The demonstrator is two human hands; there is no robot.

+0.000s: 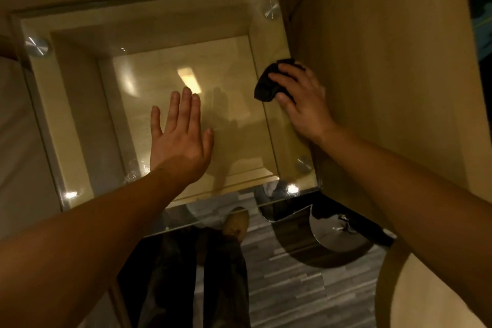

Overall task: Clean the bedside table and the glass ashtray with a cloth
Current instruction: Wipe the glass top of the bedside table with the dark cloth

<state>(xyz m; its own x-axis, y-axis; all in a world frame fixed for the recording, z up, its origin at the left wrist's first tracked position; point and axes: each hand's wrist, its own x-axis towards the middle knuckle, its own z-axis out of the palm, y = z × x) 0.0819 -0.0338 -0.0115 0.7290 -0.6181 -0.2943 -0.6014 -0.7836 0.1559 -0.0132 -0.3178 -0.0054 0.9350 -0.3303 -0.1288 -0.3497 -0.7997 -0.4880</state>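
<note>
Black cloth [266,85] sits bunched at the right edge of the glass-topped bench [66,120], gripped by the right hand [300,98] with fingers curled over it. Left hand [181,136] is flat with fingers straight, over mid-glass; contact unclear. Metal studs [37,46] at the glass corners. Wooden panel [386,61] just right of the bench, striped floor [292,287] below.

Bare left hand [181,141], right hand [300,98], forearms [106,221]; dark trousers [186,279]; tan shoe [235,222].

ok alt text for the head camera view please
A person's right hand holds a dark cloth at the right edge of a glass-topped bedside table, while the left hand is spread open over the glass.
</note>
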